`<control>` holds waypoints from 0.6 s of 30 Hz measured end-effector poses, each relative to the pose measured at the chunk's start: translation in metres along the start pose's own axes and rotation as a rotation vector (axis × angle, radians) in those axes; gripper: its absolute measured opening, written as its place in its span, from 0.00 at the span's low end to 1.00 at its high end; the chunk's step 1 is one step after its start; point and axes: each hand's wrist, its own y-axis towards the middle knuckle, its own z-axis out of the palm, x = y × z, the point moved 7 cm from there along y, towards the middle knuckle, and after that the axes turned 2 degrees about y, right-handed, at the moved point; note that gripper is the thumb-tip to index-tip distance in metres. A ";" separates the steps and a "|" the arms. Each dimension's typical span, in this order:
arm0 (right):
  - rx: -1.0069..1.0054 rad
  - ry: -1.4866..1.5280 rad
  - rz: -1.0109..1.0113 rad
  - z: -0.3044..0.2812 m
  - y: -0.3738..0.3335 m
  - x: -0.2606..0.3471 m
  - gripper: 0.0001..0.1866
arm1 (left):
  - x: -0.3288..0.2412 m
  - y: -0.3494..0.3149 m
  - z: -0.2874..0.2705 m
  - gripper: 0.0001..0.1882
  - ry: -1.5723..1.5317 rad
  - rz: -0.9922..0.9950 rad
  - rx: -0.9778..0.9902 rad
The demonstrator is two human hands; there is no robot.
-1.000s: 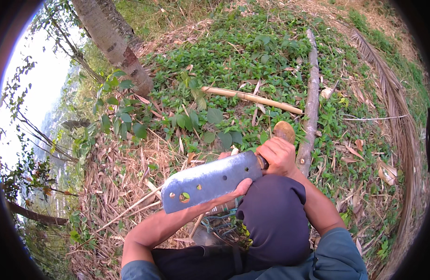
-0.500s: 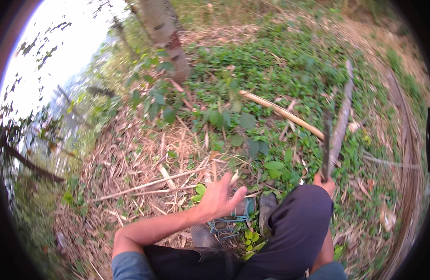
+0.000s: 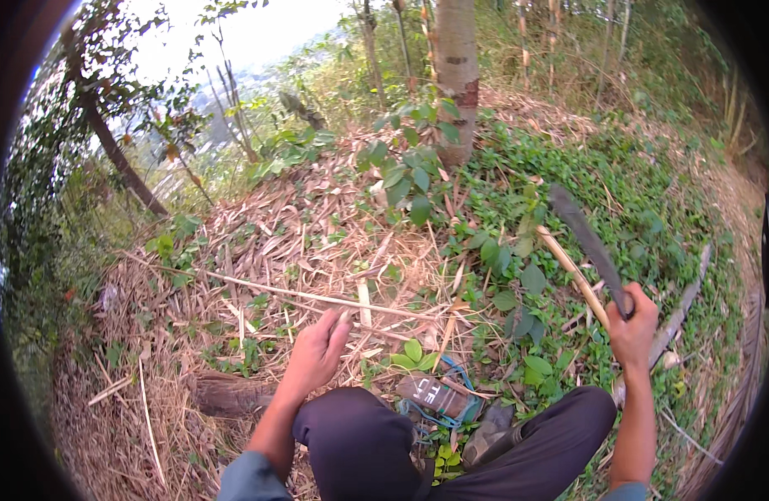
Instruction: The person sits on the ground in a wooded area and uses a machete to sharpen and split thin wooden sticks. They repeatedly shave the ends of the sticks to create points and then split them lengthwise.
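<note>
My right hand grips the handle of a machete, whose dark curved blade points up and to the left. Just left of the blade, a pale peeled pole lies on the green plants. My left hand is raised above my left knee, fingers curled and thumb alongside. Whatever may be inside it is hidden. Beyond its fingertips a long thin stick lies across the dry leaves. Between my legs rests a brown case with white markings, wound with blue cord.
A tree trunk stands ahead, with a leafy sapling beside it. A short dark log lies left of my knee. At the right, a grey branch lies among green ground plants. Dry bamboo-like leaves cover the ground to the left.
The view has swung left. My right hand has come up beside my right knee with the machete, its blade now tilted left. My left hand has moved left, away from the cord, its thumb now nearer the fingers.
</note>
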 end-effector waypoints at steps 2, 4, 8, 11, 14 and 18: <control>0.131 0.228 -0.136 0.067 0.025 0.064 0.11 | 0.043 -0.056 -0.014 0.11 -0.077 -0.226 -0.164; 0.301 0.317 -0.274 0.139 0.033 0.114 0.13 | 0.077 -0.094 -0.003 0.12 -0.249 -0.410 -0.190; 0.430 0.396 -0.432 0.236 -0.007 0.220 0.19 | 0.096 -0.130 0.005 0.14 -0.525 -0.639 -0.155; 0.546 0.580 -0.436 0.289 -0.060 0.248 0.22 | 0.095 -0.123 -0.009 0.14 -0.414 -0.566 -0.168; 0.531 0.748 -0.435 0.320 -0.105 0.260 0.23 | 0.108 -0.127 -0.019 0.12 -0.377 -0.581 -0.199; 0.638 0.740 -0.603 0.337 -0.131 0.277 0.21 | 0.125 -0.158 -0.018 0.10 -0.214 -0.589 -0.267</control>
